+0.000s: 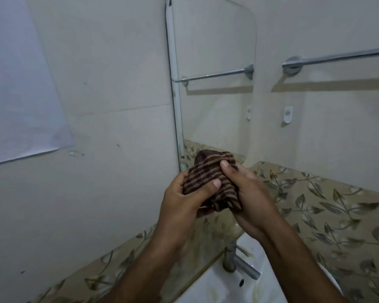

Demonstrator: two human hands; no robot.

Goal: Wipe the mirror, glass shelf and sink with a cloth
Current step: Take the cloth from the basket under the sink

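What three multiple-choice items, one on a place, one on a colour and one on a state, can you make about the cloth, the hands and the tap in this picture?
1. Where is the tap?
A. on the sink, below the hands
B. on the towel rail
C. above the mirror

2. What colours has the cloth?
A. plain white
B. brown with dark stripes
C. blue and yellow

3. How is the cloth held?
A. it hangs on the rail
B. one hand only
C. bunched between both hands

Key: 1 A, the tap stands on the white sink; 2 B, stripes show clearly; 3 C, the left hand and the right hand both grip it before the mirror.
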